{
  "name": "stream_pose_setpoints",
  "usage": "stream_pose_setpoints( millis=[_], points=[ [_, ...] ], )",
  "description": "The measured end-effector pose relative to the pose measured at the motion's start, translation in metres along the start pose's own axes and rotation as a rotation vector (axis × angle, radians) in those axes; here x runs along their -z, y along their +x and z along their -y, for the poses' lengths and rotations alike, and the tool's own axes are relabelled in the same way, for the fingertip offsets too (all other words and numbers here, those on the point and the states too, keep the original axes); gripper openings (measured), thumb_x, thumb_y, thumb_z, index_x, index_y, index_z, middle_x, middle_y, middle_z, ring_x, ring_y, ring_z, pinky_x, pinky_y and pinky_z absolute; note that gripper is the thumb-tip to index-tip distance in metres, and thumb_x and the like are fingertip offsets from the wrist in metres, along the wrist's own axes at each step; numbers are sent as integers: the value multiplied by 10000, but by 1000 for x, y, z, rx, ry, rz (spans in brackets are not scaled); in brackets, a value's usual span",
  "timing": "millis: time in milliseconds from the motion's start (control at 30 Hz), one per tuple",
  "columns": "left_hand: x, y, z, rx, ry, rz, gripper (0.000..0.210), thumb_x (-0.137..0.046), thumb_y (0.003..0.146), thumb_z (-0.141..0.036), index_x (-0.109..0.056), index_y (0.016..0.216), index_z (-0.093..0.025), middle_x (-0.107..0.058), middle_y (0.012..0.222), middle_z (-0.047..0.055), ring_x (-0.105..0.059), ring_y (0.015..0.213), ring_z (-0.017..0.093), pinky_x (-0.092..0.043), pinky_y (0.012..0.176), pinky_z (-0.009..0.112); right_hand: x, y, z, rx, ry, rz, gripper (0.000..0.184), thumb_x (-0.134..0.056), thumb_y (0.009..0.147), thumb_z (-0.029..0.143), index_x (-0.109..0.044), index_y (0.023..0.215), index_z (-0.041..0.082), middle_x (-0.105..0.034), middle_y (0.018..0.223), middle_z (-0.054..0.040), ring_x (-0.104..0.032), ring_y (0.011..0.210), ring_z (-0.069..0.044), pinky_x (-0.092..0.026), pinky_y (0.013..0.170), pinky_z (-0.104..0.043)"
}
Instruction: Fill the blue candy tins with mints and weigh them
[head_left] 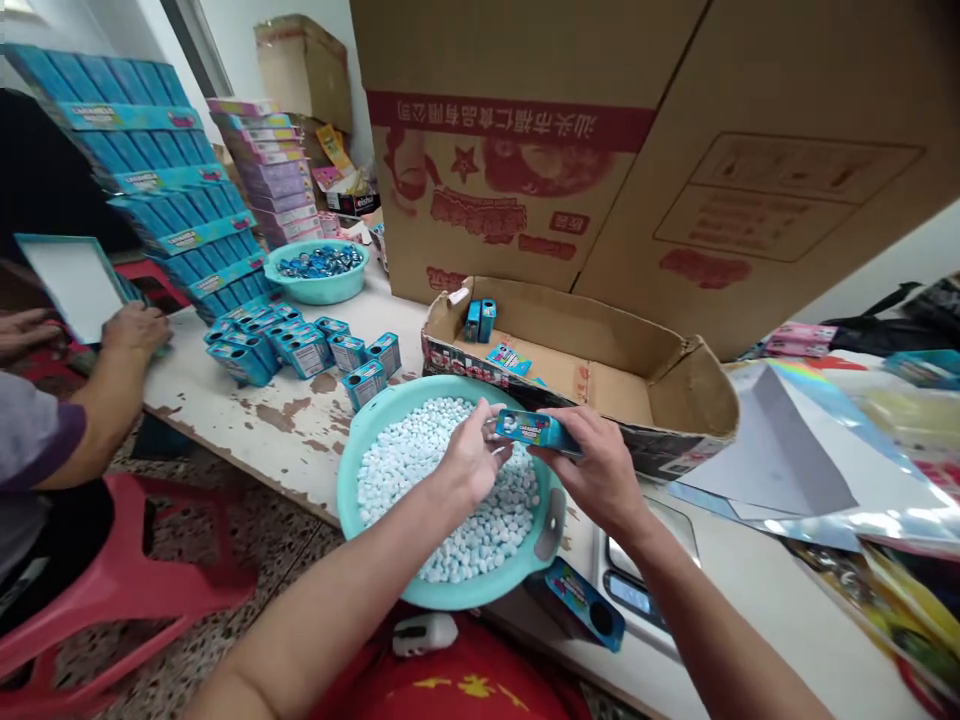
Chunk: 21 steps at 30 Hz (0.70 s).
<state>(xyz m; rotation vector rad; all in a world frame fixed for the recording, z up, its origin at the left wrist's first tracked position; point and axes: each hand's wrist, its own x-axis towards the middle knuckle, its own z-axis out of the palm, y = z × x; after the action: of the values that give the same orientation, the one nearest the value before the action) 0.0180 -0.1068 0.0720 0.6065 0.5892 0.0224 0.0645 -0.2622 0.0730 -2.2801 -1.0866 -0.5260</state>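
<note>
Over the teal basin of small pale-blue and white candies, my right hand grips a small blue candy box on its side. My left hand is at the box's left end, fingers curled. Whatever those fingers hold is hidden. Below the basin's right side lies another blue box with a dark round window. Beside it a digital scale is partly covered by my right forearm.
Several small blue boxes stand left of the basin. Behind it is an open cardboard tray holding a few boxes. A bowl of wrapped sweets, stacked display boxes and a large carton stand farther back. Another person's hand works at left.
</note>
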Motion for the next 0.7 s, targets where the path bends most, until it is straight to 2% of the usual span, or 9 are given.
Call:
stream_pose_setpoints(
  millis=[100, 233, 400, 500, 600, 700],
  points=[
    [8, -1, -6, -11, 15, 5, 206, -525, 896, -288, -609, 837, -109, -556, 672, 19, -537, 540, 79, -372, 467, 176, -4, 0, 3, -5, -7, -16, 287, -660, 829, 274, -592, 1105, 229, -652, 1039, -45, -586, 964, -245, -399, 820, -379],
    [15, -2, -9, -49, 48, 84, 170, -642, 822, -289, -594, 807, -127, -573, 703, 9, -565, 554, 90, -410, 490, 191, -5, -2, 8, 22, -64, -28, 312, -664, 817, 237, -588, 1119, 225, -647, 1061, -52, -579, 975, -251, -384, 833, -384],
    [17, 0, -7, -25, 15, 15, 175, -607, 845, -267, -596, 768, -110, -572, 691, 23, -564, 560, 96, -448, 537, 210, -10, -2, 10, 8, -59, -8, 285, -644, 829, 239, -589, 1108, 223, -651, 1037, -56, -585, 965, -248, -391, 818, -376],
    [17, -1, -7, -64, 31, 74, 148, -663, 795, -246, -616, 761, -110, -591, 716, 32, -570, 605, 100, -456, 580, 212, -9, -2, 13, -3, -30, -43, 301, -644, 827, 235, -589, 1122, 231, -644, 1065, -55, -578, 997, -249, -386, 854, -388],
    [22, 0, -8, -109, 153, 113, 123, -696, 721, -148, -653, 831, -111, -628, 785, 45, -559, 634, 86, -439, 620, 202, -9, -4, 12, -76, 63, -44, 294, -665, 812, 252, -606, 1100, 237, -641, 1049, -48, -575, 994, -247, -394, 866, -388],
    [32, 1, -16, -187, 494, 177, 206, -652, 744, -194, -679, 938, -132, -656, 878, 77, -587, 747, 138, -458, 733, 266, -6, -10, 4, -228, 302, -36, 288, -691, 794, 307, -621, 1065, 235, -640, 1027, -36, -584, 962, -236, -426, 853, -369]
  ],
)
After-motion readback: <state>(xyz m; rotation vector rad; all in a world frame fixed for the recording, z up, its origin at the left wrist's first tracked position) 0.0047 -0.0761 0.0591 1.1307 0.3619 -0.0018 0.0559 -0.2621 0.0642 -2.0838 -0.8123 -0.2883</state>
